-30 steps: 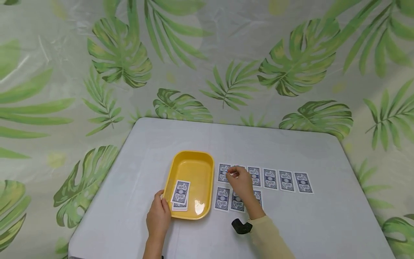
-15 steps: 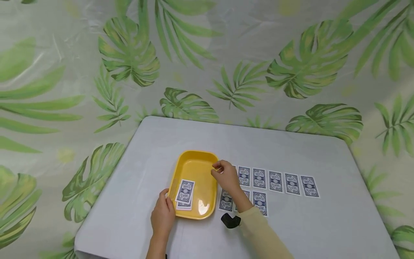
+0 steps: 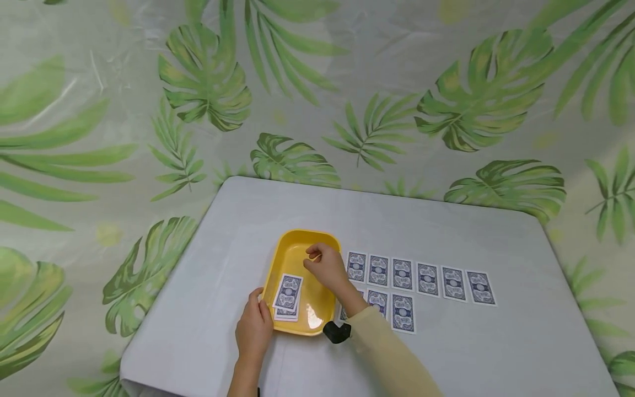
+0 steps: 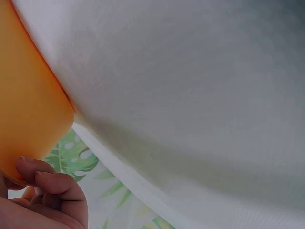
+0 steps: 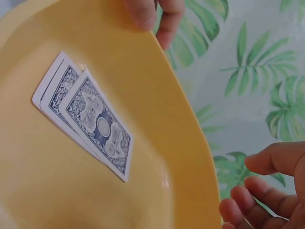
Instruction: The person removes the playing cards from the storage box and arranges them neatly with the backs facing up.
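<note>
My left hand point(image 3: 254, 329) pinches the near left rim of a yellow plastic tray point(image 3: 284, 242), with the thumb on the inner side. In the left wrist view, curled fingers point(image 4: 62, 186) hold the tray's edge. A small stack of playing cards point(image 3: 288, 292) lies in the tray, blue-patterned backs up, the top one set askew. Over the tray's right side hovers my right hand point(image 3: 326, 268), its fingers loosely bent. The right wrist view has its thumb point(image 5: 274, 158) apart from the fingers, and nothing between them.
Right of the tray, several face-down cards point(image 3: 428, 279) form an upper row. A shorter lower row of cards point(image 3: 403, 313) lies nearer, partly hidden by the right forearm. The white-covered table point(image 3: 521, 342) meets a leaf-print backdrop point(image 3: 377, 99).
My right hand has moved left from above the cards to over the tray, uncovering the upper row. The left hand keeps its hold on the tray. The head view has shifted slightly.
</note>
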{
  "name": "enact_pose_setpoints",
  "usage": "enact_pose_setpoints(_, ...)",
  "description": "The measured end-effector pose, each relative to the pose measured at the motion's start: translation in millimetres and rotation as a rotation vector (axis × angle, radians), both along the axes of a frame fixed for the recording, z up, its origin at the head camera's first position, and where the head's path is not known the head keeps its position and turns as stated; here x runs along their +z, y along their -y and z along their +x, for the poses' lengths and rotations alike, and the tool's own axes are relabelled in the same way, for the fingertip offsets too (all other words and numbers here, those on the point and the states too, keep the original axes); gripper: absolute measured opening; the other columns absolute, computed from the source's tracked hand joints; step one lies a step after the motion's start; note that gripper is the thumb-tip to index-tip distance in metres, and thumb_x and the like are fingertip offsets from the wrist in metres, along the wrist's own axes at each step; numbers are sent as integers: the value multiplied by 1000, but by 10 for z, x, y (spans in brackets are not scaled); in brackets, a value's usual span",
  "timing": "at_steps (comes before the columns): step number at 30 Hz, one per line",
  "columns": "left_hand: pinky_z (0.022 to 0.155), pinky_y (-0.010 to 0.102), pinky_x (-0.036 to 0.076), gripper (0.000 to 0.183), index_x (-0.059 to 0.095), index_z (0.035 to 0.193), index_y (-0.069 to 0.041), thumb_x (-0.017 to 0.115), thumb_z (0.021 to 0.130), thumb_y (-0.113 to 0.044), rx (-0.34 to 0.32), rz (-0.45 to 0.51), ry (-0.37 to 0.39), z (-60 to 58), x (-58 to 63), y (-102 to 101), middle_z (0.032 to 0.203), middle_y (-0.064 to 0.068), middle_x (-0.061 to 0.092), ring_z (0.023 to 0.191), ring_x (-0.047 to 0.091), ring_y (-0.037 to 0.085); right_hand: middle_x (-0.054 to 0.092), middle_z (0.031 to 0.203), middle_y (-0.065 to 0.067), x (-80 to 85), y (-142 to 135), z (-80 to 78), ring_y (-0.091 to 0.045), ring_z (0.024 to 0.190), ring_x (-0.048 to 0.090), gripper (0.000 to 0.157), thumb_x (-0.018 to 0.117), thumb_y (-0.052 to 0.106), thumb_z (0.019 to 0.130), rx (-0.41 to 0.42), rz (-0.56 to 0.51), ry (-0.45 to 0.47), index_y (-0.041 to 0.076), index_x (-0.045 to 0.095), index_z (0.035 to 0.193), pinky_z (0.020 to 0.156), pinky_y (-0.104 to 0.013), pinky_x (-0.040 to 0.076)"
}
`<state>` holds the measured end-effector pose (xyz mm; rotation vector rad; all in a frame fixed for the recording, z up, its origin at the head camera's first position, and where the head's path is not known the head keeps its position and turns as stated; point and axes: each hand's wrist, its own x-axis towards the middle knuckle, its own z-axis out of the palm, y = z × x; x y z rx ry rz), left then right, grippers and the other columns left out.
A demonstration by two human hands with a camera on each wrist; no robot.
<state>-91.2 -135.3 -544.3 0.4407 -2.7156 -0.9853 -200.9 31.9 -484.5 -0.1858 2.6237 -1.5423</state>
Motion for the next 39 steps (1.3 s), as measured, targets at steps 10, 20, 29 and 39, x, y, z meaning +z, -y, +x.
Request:
enact_pose_setpoints(10, 52, 34, 39, 31, 54, 128, 0, 51, 99, -10, -9, -11, -35, 5, -35, 22, 102, 22, 67, 60, 49, 21, 61, 90, -5, -118, 177, -74, -20, 78, 55, 22, 71, 11, 85, 50, 91, 50, 0, 65, 103, 72, -34, 48)
enact_pose_setpoints(20, 52, 34, 39, 31, 54, 128, 0, 51, 99, -11, -3, -15, -34, 5, -27, 24, 100, 22, 67, 59, 49, 21, 56, 82, -4, -252, 264, -215, -19, 73, 51, 19, 71, 12, 82, 92, 164, 129, 3, 64, 98, 67, -30, 45)
enact_pose_setpoints(29, 52, 34, 41, 31, 54, 128, 0, 51, 99, -11, -10, -12, -32, 9, -18, 14, 100, 22, 67, 60, 51, 21, 58, 90, -6, -362, 292, -234, -22, 80, 52, 34, 78, 14, 76, 199, 340, 152, 2, 64, 105, 77, -35, 46)
enact_pose_setpoints(39, 55, 38, 45, 30, 55, 127, 0, 52, 99, -10, -4, -12, -43, 14, -17, 24, 103, 21, 67, 64, 55, 23, 48, 92, -6, -385, 388, -182, -23, 84, 47, 52, 92, 24, 62, 281, 521, 187, 7, 62, 101, 79, -35, 44)
